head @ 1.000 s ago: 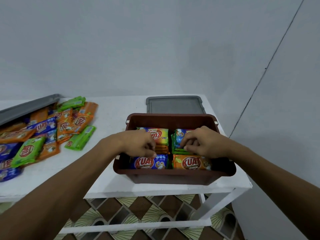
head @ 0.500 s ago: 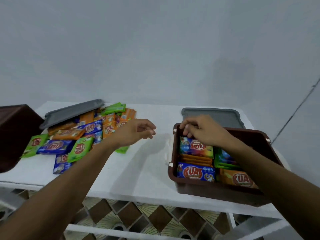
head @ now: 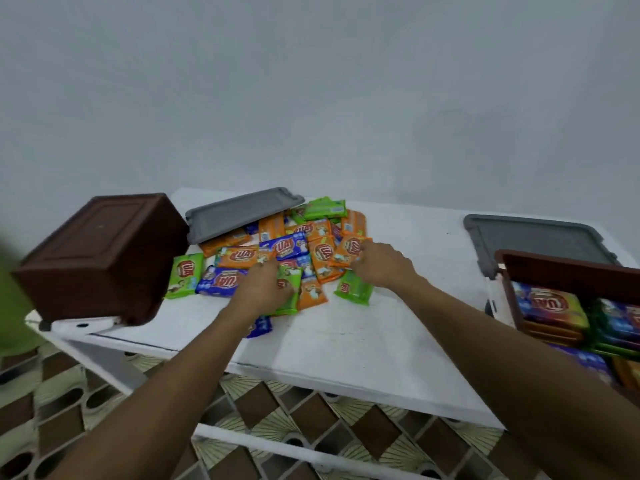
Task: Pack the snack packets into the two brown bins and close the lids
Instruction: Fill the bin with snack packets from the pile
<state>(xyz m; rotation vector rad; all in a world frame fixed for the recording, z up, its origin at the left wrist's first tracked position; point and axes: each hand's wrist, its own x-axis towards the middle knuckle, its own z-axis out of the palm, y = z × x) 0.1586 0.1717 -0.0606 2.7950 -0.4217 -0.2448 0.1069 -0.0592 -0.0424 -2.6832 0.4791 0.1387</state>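
White table [head: 346, 341]: packing part done. Empty-side brown bin [head: 104, 251], at 9 o'clock, lies tipped with its base showing, nothing packed. Filled brown bin [head: 568, 271], at 3 o'clock, holds stacked packets. Both grey lids [head: 239, 213] [head: 536, 240] are off. Loose packet pile [head: 287, 245] remains at 12 o'clock. Left hand [head: 263, 289] and right hand [head: 384, 268] rest on it; grip of either cannot be told.

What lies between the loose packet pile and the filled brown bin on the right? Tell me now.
In the head view, bare white table between the packet pile and the filled brown bin; only the right forearm crosses over it.
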